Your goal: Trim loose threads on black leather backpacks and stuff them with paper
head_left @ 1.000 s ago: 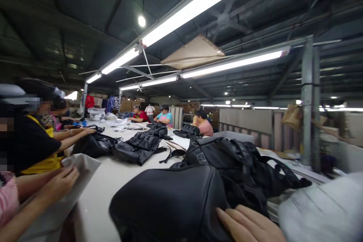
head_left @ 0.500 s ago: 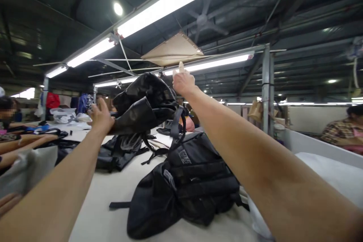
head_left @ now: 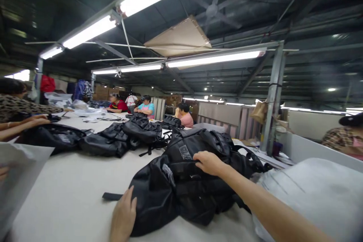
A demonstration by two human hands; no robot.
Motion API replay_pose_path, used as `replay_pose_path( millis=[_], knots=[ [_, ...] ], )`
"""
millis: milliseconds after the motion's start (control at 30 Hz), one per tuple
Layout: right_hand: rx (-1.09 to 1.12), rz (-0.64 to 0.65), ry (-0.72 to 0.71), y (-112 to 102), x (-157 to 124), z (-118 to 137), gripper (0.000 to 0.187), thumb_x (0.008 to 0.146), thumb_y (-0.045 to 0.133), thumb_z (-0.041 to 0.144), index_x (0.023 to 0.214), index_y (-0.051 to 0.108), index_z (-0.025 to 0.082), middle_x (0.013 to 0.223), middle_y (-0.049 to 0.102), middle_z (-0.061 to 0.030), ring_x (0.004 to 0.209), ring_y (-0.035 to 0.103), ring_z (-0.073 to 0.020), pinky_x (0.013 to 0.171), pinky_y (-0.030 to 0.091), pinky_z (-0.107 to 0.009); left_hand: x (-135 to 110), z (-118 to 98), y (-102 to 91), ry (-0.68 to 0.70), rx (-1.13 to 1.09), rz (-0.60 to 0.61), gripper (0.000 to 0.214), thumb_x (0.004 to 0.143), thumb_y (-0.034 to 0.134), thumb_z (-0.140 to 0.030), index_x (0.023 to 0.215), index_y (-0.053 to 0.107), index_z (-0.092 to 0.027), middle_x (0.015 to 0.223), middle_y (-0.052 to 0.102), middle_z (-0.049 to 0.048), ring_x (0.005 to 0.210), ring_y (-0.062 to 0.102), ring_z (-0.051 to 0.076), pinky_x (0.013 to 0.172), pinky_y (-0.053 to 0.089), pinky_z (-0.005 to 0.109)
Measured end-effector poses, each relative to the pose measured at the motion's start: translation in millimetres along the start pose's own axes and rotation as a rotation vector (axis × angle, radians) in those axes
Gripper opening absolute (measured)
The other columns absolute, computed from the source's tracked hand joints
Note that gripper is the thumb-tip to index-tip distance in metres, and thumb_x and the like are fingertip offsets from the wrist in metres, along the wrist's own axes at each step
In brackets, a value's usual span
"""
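Note:
A large black backpack [head_left: 198, 193] lies flat on the pale work table, with a small clear-covered patch [head_left: 185, 152] on its upper part. Against its left edge rests my left hand [head_left: 124, 211], fingers stretched and slightly apart, beside a short black strap [head_left: 112, 196]. My right hand [head_left: 211, 162] reaches across the bag, fingertips on its upper panel near the patch, fingers extended and not gripping. Beyond it another black backpack [head_left: 143, 128] lies on the table, with loose straps hanging toward me.
More black bags [head_left: 103, 141] line the table's left side, near a co-worker's hands [head_left: 34, 121]. A grey-white plastic sheet [head_left: 25, 181] stands at the left edge. White plastic [head_left: 309, 193] bulges at right, beside a metal post [head_left: 273, 98]. Other people sit farther back.
Half a second ago a black backpack hung raised by my left hand, my right hand up beside it. It now lies on the table; both hands have come down to the nearer backpack.

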State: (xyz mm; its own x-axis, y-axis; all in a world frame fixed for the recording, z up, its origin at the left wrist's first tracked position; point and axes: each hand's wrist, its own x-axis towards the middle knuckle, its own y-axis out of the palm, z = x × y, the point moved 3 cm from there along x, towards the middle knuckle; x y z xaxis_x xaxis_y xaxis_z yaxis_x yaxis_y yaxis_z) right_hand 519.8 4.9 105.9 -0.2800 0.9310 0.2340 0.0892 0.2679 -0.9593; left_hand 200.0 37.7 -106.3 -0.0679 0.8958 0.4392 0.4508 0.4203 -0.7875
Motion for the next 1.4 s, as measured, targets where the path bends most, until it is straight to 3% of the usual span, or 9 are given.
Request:
replay_pose_path(
  millis=[100,300,533,667,800,933,1033,1233,1400],
  knots=[
    [0.029,0.002,-0.055,23.9,5.4,17.0,0.027,0.087,0.062,0.022,0.113,0.067,0.017,0.118,0.066,-0.0113,0.109,0.061,-0.0248,0.091,0.045,-0.032,2.0,6.8,4.4,0.001,-0.017,0.041,0.047,0.089,0.036,-0.023,0.117,0.069,-0.007,0.134,0.062,0.0161,0.128,0.056,0.027,0.113,0.04,0.041],
    [0.115,-0.043,-0.098,32.6,44.3,65.2,0.026,0.099,0.045,0.029,0.109,0.065,0.018,0.117,0.063,-0.0112,0.114,0.058,-0.0245,0.095,0.043,-0.033,6.3,8.5,8.4,-0.039,-0.115,0.03,0.05,0.087,0.036,-0.026,0.117,0.069,-0.005,0.135,0.061,0.0194,0.129,0.054,0.031,0.114,0.037,0.046],
    [0.264,0.156,0.142,79.9,102.7,124.4,0.048,0.092,0.061,0.045,0.128,0.055,0.014,0.125,0.061,-0.0136,0.114,0.059,-0.0279,0.098,0.046,-0.049,12.6,24.1,7.9,-0.168,-0.353,-0.015,0.059,0.089,0.025,-0.039,0.123,0.061,-0.007,0.133,0.062,0.0177,0.126,0.057,0.028,0.111,0.042,0.043],
    [0.459,0.218,0.234,103.7,117.7,134.5,0.05,0.09,0.067,0.036,0.133,0.053,0.015,0.129,0.059,-0.0129,0.117,0.058,-0.0291,0.102,0.045,-0.053,18.0,29.0,8.8,-0.212,-0.473,-0.053,0.059,0.083,0.029,-0.045,0.115,0.062,-0.009,0.127,0.064,0.0187,0.121,0.059,0.03,0.11,0.042,0.044],
    [0.821,0.107,0.23,106.7,111.6,122.5,0.05,0.087,0.068,0.023,0.135,0.053,0.016,0.129,0.06,-0.0118,0.119,0.058,-0.0279,0.104,0.044,-0.052,24.7,36.2,7.0,-0.297,-0.574,-0.118,0.061,0.081,0.028,-0.051,0.112,0.061,-0.01,0.128,0.062,0.0209,0.125,0.056,0.032,0.111,0.04,0.044],
    [1.295,-0.099,0.245,72.4,101.8,94.3,0.072,0.074,0.065,0.014,0.143,0.047,0.017,0.107,0.072,-0.0052,0.093,0.069,-0.0224,0.088,0.055,-0.038,29.2,44.8,2.8,-0.405,-0.688,-0.166,0.062,0.08,0.028,-0.056,0.113,0.056,-0.012,0.125,0.061,0.0213,0.121,0.058,0.034,0.106,0.045,0.047],
    [1.626,-0.367,0.239,11.9,100.8,67.4,0.08,0.069,0.061,0.015,0.147,0.042,0.02,0.107,0.073,-0.0023,0.082,0.07,-0.0182,0.079,0.057,-0.032,27.9,43.2,-2.1,-0.433,-0.786,-0.153,0.062,0.074,0.031,-0.061,0.108,0.055,-0.015,0.117,0.063,0.019,0.108,0.063,0.034,0.096,0.05,0.049],
    [1.999,-1.036,0.216,-113.9,70.5,-8.6,0.051,0.084,0.051,0.024,0.135,0.051,0.024,0.105,0.074,0.0007,0.089,0.07,-0.0139,0.084,0.058,-0.031,20.1,32.0,-19.8,-0.465,-0.954,-0.112,0.063,0.061,0.038,-0.068,0.098,0.053,-0.018,0.097,0.064,0.0117,0.081,0.063,0.025,0.066,0.054,0.037],
    [2.033,-1.228,0.2,-120.8,-18.3,-44.7,0.019,0.085,0.053,0.025,0.093,0.069,0.019,0.076,0.074,0.0004,0.081,0.071,-0.0162,0.088,0.058,-0.036,1.8,14.1,-23.9,-0.473,-1.099,0.074,0.059,0.055,0.051,-0.067,0.091,0.052,-0.02,0.068,0.059,0.0002,0.048,0.051,0.014,0.039,0.036,0.024]
  ],
)
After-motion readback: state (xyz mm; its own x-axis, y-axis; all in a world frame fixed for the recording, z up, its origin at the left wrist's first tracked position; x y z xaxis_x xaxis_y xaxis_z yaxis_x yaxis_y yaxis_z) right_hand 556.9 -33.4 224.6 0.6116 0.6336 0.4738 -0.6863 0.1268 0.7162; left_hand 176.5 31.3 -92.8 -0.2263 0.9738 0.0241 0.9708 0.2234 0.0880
